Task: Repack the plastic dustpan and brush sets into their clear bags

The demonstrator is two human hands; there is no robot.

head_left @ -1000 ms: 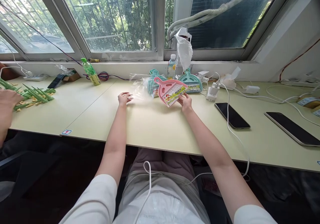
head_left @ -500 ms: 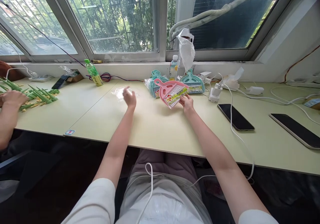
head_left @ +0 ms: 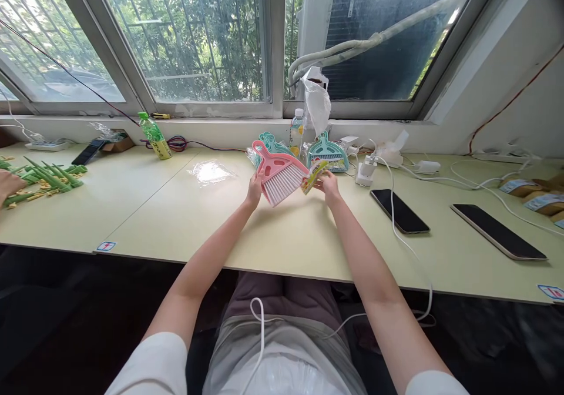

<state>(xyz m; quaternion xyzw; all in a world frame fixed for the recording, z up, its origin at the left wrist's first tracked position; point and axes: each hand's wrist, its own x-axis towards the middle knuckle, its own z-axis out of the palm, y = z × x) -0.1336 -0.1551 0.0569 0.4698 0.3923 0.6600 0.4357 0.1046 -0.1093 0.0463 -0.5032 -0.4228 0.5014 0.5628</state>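
Observation:
My left hand (head_left: 254,187) grips the left edge of a small pink dustpan with a white brush (head_left: 278,173), held just above the pale yellow table (head_left: 185,218). My right hand (head_left: 328,184) pinches a yellow-green paper label (head_left: 314,175) at the dustpan's right side, pulled slightly away from it. Behind them lie teal dustpan sets (head_left: 326,153) in clear wrap. A loose clear plastic bag (head_left: 210,172) lies on the table to the left of my left hand.
Two dark phones (head_left: 399,210) (head_left: 497,231) lie to the right with white charger cables (head_left: 396,166). A green bottle (head_left: 154,136) and a water bottle (head_left: 297,131) stand by the window sill. Another person's hand (head_left: 7,183) rests by green sticks (head_left: 48,176) at far left.
My left hand left the clear plastic bag on the table and came right to grip the pink dustpan. The label has come off the dustpan's face into my right fingers.

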